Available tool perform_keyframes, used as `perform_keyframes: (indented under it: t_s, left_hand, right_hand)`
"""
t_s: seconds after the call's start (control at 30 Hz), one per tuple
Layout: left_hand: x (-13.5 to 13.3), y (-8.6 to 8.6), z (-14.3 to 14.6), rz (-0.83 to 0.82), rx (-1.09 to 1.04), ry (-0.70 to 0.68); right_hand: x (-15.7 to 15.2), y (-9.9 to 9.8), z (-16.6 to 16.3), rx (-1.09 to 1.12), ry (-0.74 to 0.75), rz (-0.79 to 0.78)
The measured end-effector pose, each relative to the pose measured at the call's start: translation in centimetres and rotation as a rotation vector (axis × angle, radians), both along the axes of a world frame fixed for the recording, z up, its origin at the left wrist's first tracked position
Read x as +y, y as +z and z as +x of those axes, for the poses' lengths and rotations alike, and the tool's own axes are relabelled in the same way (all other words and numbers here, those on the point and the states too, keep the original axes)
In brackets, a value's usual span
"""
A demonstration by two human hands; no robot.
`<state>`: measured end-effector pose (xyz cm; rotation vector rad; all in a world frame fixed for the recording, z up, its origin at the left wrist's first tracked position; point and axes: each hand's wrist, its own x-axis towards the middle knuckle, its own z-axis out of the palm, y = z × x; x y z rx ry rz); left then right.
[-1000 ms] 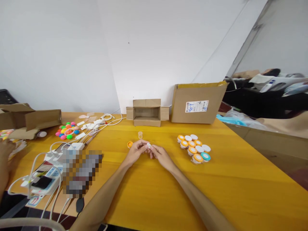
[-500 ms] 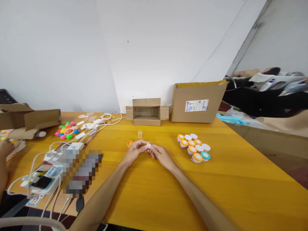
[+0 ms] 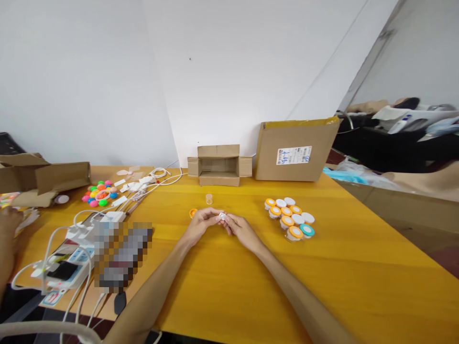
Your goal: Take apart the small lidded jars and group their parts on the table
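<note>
Over the middle of the table, my left hand (image 3: 202, 224) and my right hand (image 3: 241, 230) meet, fingertips closed around a small white piece with dark spots (image 3: 222, 217). It is too small to tell exactly what it is. Beside my left hand lies an orange ring-shaped lid (image 3: 192, 213), partly hidden by that hand. A little farther back stands a small clear plastic cup (image 3: 209, 198). To the right of my hands sits a group of small clear tubs with orange, white and teal lids (image 3: 287, 220).
An open small carton (image 3: 219, 178) and a large cardboard box (image 3: 296, 153) stand at the back. On the left are colourful balls (image 3: 102, 195), a power strip (image 3: 73, 265) with cables, and a pixelated dark object (image 3: 125, 258). Another person's hand (image 3: 9, 220) shows at the far left.
My hands stay together in the same place, with the spotted white piece turned slightly between the fingertips. The other person's hand at far left has shifted a little.
</note>
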<state>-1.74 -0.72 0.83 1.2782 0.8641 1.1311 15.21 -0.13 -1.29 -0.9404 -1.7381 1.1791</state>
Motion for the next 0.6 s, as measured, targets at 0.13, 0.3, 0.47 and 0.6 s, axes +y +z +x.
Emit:
perform_keyframes:
  t_s: [0.13,0.3,0.47,0.6]
  left_hand:
    - [0.00,0.02,-0.01,-0.010,-0.001,0.001]
    - [-0.03,0.15,-0.03,-0.003,0.029,0.014]
    - [0.02,0.37,-0.15,-0.001,0.039,0.014]
    - [0.15,0.20,-0.19,0.044,0.074,0.015]
  right_hand:
    - [0.00,0.00,-0.03,0.004,0.005,-0.005]
    - [0.07,-0.24,-0.09,0.030,0.012,-0.017]
    - [0.13,-0.25,-0.15,0.056,0.026,-0.042]
    - [-0.02,0.10,-0.13,0.077,0.035,-0.049]
